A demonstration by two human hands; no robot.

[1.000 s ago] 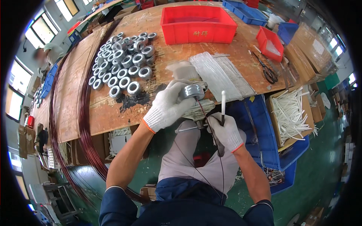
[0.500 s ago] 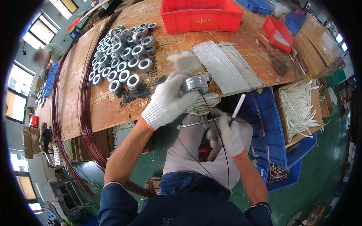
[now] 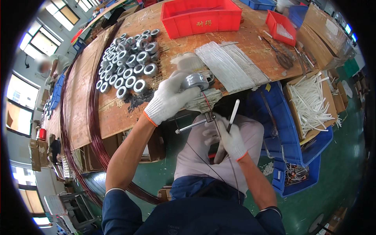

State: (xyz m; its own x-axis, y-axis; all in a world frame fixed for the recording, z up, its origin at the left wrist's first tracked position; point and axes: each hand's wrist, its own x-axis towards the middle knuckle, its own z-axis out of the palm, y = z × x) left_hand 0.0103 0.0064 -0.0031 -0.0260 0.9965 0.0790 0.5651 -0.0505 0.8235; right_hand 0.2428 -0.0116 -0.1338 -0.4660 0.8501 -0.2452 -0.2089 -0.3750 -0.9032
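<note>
At the table's front edge my left hand (image 3: 170, 96), in a white knitted glove, is closed round a shiny grey ring (image 3: 196, 81). A worn clamp (image 3: 206, 100) with a metal cross bar (image 3: 192, 126) sits under the ring. From the ring a dark red wire (image 3: 226, 150) runs down past my right hand toward my lap. My right hand (image 3: 234, 141), gloved too, is closed round a slim tool whose white end (image 3: 235, 109) sticks up; its lower part is hidden. Whether those fingers also grip the wire I cannot make out.
Many grey rings (image 3: 127, 72) are piled on the table's left, beside bundles of dark red wire (image 3: 94, 98). Flat white strips (image 3: 223, 64), a red bin (image 3: 201, 19) and scissors (image 3: 285, 60) lie beyond. On the right stand a blue bin (image 3: 280, 125) and a box of white tubes (image 3: 311, 107).
My right hand has shifted slightly left, toward the clamp, tilting the tool. The cross bar has changed its angle. My left hand stays on the ring; the whole view has shifted a little.
</note>
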